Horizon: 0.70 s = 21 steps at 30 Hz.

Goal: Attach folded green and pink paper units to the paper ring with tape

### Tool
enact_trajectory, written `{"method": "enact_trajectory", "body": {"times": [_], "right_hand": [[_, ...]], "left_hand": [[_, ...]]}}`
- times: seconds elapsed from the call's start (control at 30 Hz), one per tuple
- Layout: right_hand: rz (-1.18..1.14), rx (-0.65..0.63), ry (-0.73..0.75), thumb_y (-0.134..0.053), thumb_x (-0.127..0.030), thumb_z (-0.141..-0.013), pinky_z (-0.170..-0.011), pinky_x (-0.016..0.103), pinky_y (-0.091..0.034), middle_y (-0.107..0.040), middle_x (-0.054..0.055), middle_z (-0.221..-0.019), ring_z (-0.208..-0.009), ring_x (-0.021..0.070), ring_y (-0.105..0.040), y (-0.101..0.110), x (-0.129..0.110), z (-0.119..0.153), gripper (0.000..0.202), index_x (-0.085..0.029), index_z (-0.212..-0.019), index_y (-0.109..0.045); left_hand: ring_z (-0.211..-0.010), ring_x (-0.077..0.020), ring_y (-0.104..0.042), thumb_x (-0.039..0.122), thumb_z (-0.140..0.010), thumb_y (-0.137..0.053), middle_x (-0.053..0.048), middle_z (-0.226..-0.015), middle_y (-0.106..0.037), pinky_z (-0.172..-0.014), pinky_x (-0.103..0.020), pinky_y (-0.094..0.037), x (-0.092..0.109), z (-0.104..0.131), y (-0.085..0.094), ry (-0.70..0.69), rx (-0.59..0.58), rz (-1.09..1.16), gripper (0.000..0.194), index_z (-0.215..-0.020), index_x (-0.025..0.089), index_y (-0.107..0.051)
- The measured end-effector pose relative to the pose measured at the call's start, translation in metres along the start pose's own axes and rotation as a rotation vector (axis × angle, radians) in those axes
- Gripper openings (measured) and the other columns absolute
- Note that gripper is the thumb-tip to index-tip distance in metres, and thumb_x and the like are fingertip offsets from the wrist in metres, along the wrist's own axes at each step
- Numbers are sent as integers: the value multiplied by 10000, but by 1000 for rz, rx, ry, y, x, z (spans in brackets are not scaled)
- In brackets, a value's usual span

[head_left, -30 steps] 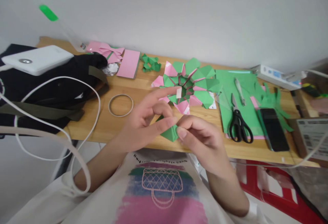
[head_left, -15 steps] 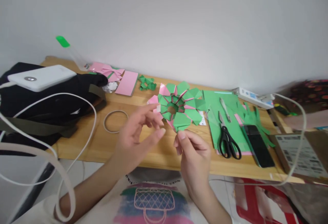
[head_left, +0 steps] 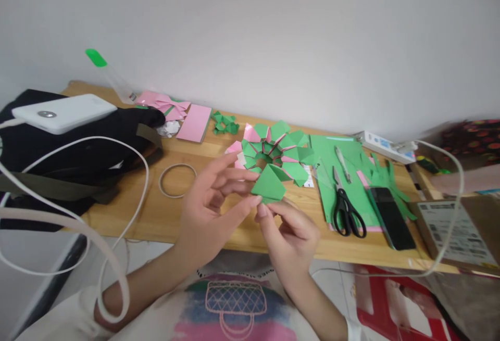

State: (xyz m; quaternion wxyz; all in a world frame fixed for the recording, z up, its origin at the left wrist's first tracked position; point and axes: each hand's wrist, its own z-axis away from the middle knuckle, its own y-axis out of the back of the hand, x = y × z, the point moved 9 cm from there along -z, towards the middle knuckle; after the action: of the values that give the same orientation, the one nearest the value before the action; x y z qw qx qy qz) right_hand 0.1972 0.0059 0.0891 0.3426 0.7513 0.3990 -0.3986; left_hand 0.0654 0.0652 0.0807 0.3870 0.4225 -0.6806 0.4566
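A folded green paper piece (head_left: 269,186) is held up before me, its lower edge pinched between the thumb and fingers of my right hand (head_left: 292,232). My left hand (head_left: 213,198) meets the same piece at its left corner, the thumb at the lower edge and the fingertips partly hidden behind the paper. Just beyond, a ring of folded green and pink paper petals (head_left: 299,154) lies on the table. The held piece covers the ring's near side, so I cannot tell whether the two are joined.
On the right lie green sheets (head_left: 322,174), black-handled scissors (head_left: 349,218), a craft knife (head_left: 342,164) and a phone (head_left: 392,218). A tape roll (head_left: 161,182), pink paper (head_left: 194,123) and a small green folded ring (head_left: 225,122) are leftward. White cables (head_left: 145,174) loop near my left arm.
My left hand has come rightward and closed onto the green piece. My right hand has shifted slightly left, and the piece now stands raised in front of the ring.
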Motion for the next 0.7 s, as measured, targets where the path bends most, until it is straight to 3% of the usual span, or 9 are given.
{"method": "enact_trajectory", "body": {"times": [0.27,0.37,0.5,0.6,0.7], "right_hand": [[31,-123,-17,-624,-155,-815,-491,226,-436,-552,-42,-539,-502,94,-501,-5,-5,-5,135,-201,-705,-686],[-98,-22,-168,-652,-196,-820,-470,228,-434,-593,-35,-582,-488,92,-500,4,9,-2,56,-206,-803,-704],[-272,98,-347,-710,-228,-799,-388,191,-363,-582,-53,-520,-420,68,-456,7,30,7,88,-207,-716,-691],[-389,189,-433,-732,-256,-785,-377,181,-354,-577,-52,-492,-409,65,-453,6,42,7,157,-200,-651,-674],[-509,237,-481,-742,-297,-772,-397,183,-360,-566,-42,-500,-426,60,-442,-1,46,1,258,-188,-565,-635]], "left_hand": [[-795,-162,-714,67,-739,-768,4,-931,-746,-710,-301,-622,8,1,4,-22,8,-92,612,-1259,336,-589],[-819,-157,-707,73,-739,-769,4,-947,-740,-719,-289,-612,7,0,5,-30,14,-86,592,-1245,327,-598],[-805,-139,-675,77,-748,-755,2,-980,-719,-774,-296,-573,2,-1,2,-37,-22,-53,512,-1181,325,-643],[-1014,-194,-606,227,-760,-770,-38,-1107,-661,-880,-337,-519,-5,-1,-1,-19,-78,-4,368,-1113,302,-698],[-1265,-259,-467,494,-786,-709,-21,-1320,-566,-971,-394,-478,-21,4,-10,85,-178,157,362,-1125,369,-692]]}}
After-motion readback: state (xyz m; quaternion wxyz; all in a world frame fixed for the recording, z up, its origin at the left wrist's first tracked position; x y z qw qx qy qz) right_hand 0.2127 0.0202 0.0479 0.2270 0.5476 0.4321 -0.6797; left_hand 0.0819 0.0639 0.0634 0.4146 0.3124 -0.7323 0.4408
